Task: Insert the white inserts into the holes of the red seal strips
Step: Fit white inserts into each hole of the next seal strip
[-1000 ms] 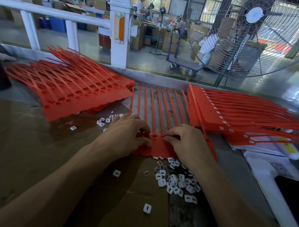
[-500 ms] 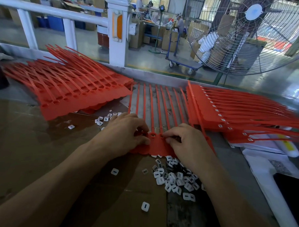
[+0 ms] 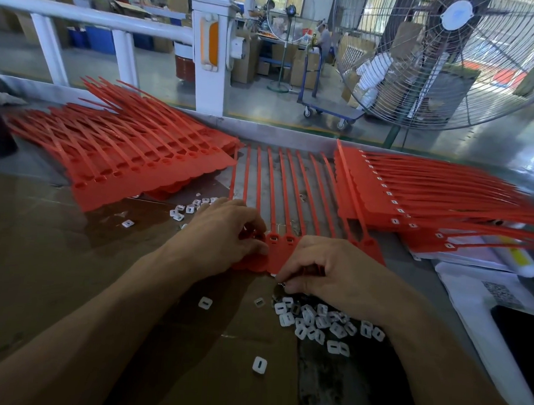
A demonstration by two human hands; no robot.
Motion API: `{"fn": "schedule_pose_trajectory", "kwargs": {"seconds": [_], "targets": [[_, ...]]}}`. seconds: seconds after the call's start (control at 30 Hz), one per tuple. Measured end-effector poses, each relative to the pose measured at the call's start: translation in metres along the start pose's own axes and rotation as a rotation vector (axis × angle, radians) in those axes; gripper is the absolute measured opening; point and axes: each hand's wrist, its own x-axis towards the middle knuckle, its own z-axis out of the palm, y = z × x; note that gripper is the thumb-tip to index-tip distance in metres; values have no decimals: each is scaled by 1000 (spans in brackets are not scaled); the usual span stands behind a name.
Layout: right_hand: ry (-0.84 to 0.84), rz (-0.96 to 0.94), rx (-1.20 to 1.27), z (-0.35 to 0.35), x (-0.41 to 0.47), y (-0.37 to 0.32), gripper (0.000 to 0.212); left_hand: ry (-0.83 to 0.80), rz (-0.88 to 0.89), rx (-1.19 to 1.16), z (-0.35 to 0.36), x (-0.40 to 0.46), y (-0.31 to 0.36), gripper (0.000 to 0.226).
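A red seal strip sheet (image 3: 280,249) lies flat in front of me, its tails running away toward the table's far edge. My left hand (image 3: 224,231) rests on the sheet's left heads, fingers curled down and pressing at a hole. My right hand (image 3: 327,272) has its fingertips curled together at the sheet's near edge, pinching a small white insert above the pile of white inserts (image 3: 318,321). Two heads between the hands show their holes. What lies under the palms is hidden.
A stack of red strips (image 3: 123,159) lies at the left and another stack with white inserts fitted (image 3: 413,196) at the right. Loose inserts (image 3: 192,208) are scattered behind my left hand. Papers (image 3: 482,291) lie at the right; a large fan (image 3: 449,57) stands beyond the table.
My right hand has drawn back from the strip heads toward me, to the near edge of the sheet by the insert pile. My left hand has stayed in place.
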Motion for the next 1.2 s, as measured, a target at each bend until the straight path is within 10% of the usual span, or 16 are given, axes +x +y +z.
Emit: {"fn": "schedule_pose_trajectory", "kwargs": {"seconds": [0.63,1.2], "targets": [[42,-74,-188,5,2,-7,9,-5,-3,14,-2,0,2,35],[196,93,240,-1,-1,2,13,-20,-3,13,-4,0,4,37]]}}
